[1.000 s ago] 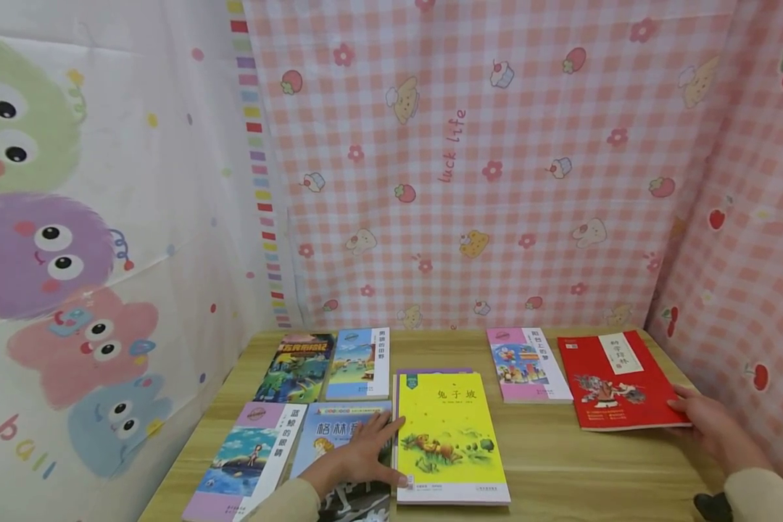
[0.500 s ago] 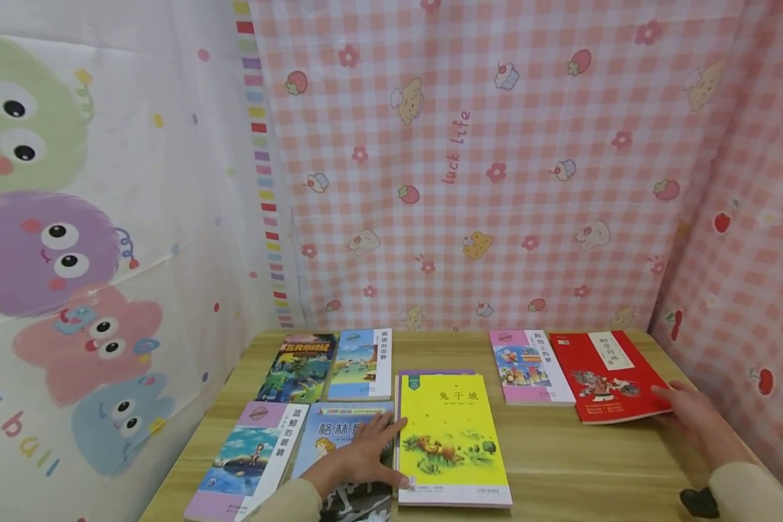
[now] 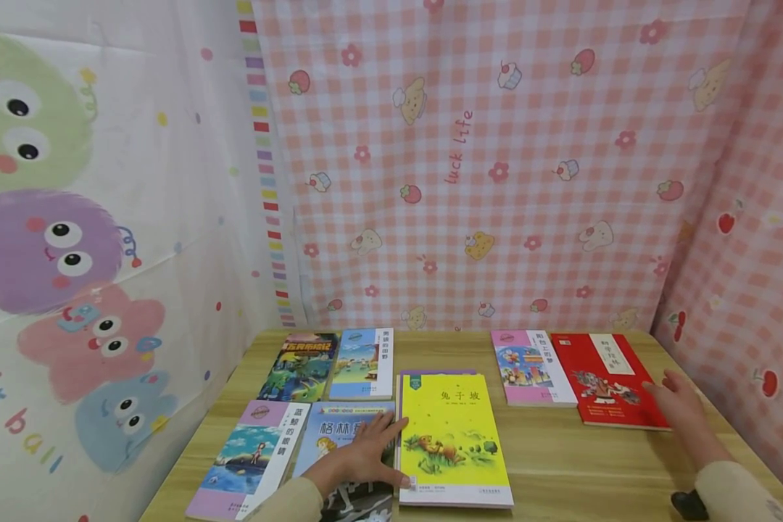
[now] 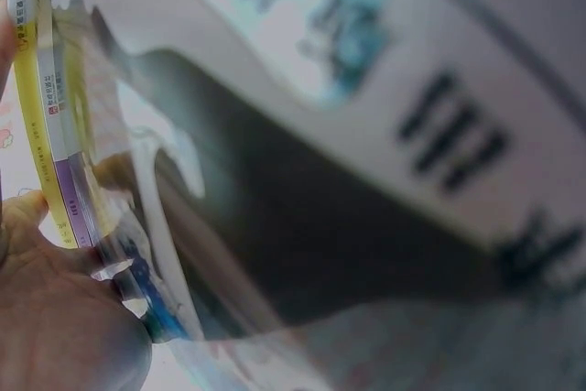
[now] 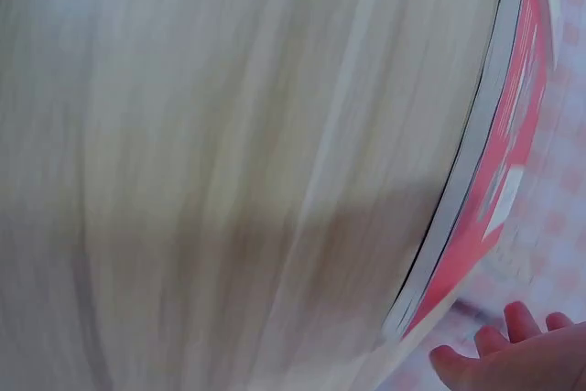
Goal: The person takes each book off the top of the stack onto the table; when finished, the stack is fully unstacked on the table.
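My left hand [image 3: 363, 453] lies over a blue comic-like book [image 3: 329, 428], its fingers spread and touching the left edge of a yellow book [image 3: 453, 435]. Under the yellow book a purple book [image 3: 475, 373] shows at the top edge; both spines appear in the left wrist view. On the right, a red book [image 3: 616, 391] with a white title strip lies flat on the table. My right hand [image 3: 681, 417] is beside its lower right edge; in the right wrist view the loosely bent fingers stand apart from the red book [image 5: 485, 208].
A pink-and-blue book [image 3: 528, 370] lies left of the red one. More books lie at the left: a dark green one [image 3: 300, 370], a light blue one [image 3: 362, 362] and a lilac one [image 3: 248, 460]. Patterned cloths hang round the wooden table [image 3: 561, 471]. A black object [image 3: 688, 505] is near the right sleeve.
The red book has shifted left, close against the pink-and-blue book, and turned slightly. My right hand has moved left with it and let it go. The left hand keeps its place.
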A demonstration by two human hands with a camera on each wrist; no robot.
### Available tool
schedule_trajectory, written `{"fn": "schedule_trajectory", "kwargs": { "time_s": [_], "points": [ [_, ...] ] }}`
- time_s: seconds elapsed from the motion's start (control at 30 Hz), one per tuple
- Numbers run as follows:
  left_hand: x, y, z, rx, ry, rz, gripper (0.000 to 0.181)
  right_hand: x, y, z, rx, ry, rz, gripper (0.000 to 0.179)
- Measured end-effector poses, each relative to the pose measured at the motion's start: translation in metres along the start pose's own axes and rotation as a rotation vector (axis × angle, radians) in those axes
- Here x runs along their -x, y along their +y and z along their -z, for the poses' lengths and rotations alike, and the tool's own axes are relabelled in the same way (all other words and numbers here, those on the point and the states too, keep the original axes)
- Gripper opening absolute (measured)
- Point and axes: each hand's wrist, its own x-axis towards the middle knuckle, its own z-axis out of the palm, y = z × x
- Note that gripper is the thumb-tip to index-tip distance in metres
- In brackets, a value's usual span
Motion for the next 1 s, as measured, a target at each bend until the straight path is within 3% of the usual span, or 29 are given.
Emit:
{"fn": "schedule_trajectory", "kwargs": {
  "time_s": [0.33,0.67,0.87,1.0],
  "points": [
    [0.000,0.002,0.000,-0.009,0.004,-0.003,0.101,0.021,-0.030,-0.046,-0.007,-0.096,0.092,0.068],
    [0.005,0.022,0.007,-0.097,-0.016,0.039,0.107,0.076,-0.044,-0.125,-0.126,-0.275,0.115,0.056],
    [0.008,0.016,0.013,-0.042,-0.023,0.017,0.101,0.104,-0.044,-0.162,-0.120,-0.318,0.092,0.052],
    [0.005,0.005,0.014,-0.017,-0.014,0.014,0.102,0.121,-0.046,-0.177,-0.098,-0.342,0.051,0.053]
  ]
}}
